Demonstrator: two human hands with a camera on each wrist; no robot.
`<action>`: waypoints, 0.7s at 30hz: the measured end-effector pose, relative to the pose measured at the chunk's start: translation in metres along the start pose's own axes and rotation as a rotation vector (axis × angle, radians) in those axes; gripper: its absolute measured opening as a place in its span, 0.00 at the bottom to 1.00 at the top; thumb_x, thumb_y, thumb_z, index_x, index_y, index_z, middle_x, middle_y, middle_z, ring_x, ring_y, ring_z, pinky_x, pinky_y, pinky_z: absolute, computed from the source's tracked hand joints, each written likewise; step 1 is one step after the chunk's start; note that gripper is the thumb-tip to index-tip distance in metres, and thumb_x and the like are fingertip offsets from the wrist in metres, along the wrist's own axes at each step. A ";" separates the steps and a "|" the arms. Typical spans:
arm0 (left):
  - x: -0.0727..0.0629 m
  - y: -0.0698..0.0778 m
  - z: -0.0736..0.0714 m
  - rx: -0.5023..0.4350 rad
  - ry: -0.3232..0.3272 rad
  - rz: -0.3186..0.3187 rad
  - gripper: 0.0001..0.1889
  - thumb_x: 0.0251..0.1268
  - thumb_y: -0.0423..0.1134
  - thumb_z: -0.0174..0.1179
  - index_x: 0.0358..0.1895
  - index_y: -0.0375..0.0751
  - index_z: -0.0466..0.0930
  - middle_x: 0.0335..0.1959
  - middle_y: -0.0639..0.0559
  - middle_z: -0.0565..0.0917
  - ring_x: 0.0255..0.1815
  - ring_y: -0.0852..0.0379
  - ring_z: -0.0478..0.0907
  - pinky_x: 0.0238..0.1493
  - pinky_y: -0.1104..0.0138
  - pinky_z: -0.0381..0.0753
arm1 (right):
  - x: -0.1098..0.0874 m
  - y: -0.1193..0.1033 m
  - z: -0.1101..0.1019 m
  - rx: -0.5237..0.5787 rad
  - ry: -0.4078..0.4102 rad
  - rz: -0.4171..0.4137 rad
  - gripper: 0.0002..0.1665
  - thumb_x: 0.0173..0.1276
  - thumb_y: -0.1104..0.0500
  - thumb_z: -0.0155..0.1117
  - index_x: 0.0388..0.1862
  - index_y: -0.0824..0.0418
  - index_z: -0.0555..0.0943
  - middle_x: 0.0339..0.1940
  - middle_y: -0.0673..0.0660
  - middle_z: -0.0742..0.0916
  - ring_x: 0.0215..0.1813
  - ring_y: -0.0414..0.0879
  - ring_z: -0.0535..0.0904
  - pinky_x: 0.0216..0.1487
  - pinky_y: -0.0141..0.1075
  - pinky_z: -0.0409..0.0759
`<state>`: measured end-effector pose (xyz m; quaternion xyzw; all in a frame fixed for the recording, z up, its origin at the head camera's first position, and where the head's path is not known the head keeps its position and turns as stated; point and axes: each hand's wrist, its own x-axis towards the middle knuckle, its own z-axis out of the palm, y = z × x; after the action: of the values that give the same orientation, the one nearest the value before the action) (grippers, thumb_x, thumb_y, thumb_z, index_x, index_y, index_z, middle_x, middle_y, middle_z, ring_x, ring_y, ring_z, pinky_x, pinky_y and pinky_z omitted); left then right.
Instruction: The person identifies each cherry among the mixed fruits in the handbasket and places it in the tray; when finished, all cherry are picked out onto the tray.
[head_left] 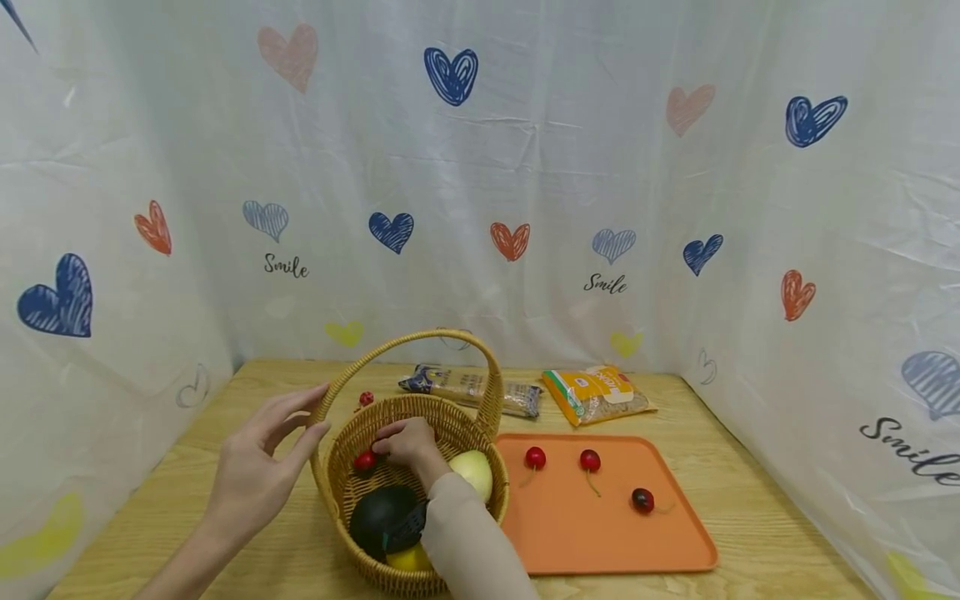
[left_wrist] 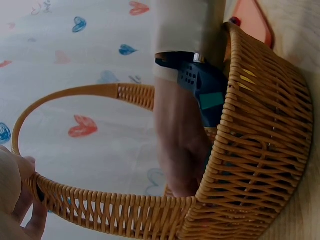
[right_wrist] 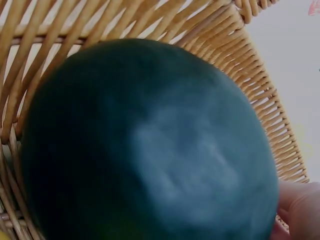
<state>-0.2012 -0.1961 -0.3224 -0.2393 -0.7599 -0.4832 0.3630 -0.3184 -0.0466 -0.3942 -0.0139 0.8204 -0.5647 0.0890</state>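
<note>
A wicker basket (head_left: pixel 408 404) with a tall arched handle (head_left: pixel 408 340) stands in the head view's lower middle. My left hand (head_left: pixel 258 462) holds the handle's left side between thumb and fingers. Reaching down inside the basket, my right hand (head_left: pixel 411 446) pinches a red cherry (head_left: pixel 365 461) by the left wall. Below that hand lies a dark green, glossy round fruit (right_wrist: pixel 150 140), which fills most of the right wrist view. A pale round fruit (head_left: pixel 472 475) sits at the basket's right, and a yellow one (head_left: pixel 408 558) at the front, partly hidden by my right forearm.
An orange tray (head_left: pixel 600 533) right of the basket bears three cherries (head_left: pixel 590 461). Behind lie a long clear packet (head_left: pixel 472 388) and an orange-and-white food bag (head_left: pixel 597 395). A small red thing (head_left: pixel 366 398) is on the table behind the basket. Heart-printed curtains (head_left: pixel 465 167) enclose the table.
</note>
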 end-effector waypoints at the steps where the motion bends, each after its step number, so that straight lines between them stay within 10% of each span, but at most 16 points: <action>1: 0.000 0.000 0.000 -0.006 0.005 0.001 0.27 0.50 0.14 0.61 0.57 0.33 0.77 0.50 0.46 0.78 0.49 0.65 0.76 0.51 0.74 0.81 | 0.001 0.001 0.001 -0.019 0.009 -0.005 0.06 0.54 0.65 0.73 0.32 0.59 0.89 0.32 0.50 0.83 0.28 0.42 0.73 0.18 0.27 0.71; 21: 0.000 0.002 0.001 -0.011 0.026 -0.005 0.27 0.50 0.14 0.62 0.56 0.33 0.77 0.49 0.45 0.79 0.48 0.65 0.76 0.51 0.76 0.80 | 0.006 0.005 -0.001 -0.067 0.135 -0.142 0.04 0.54 0.64 0.73 0.30 0.58 0.88 0.29 0.48 0.82 0.32 0.42 0.76 0.28 0.32 0.81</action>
<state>-0.1999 -0.1941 -0.3217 -0.2333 -0.7530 -0.4913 0.3704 -0.3236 -0.0444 -0.3992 -0.0370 0.8398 -0.5416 -0.0070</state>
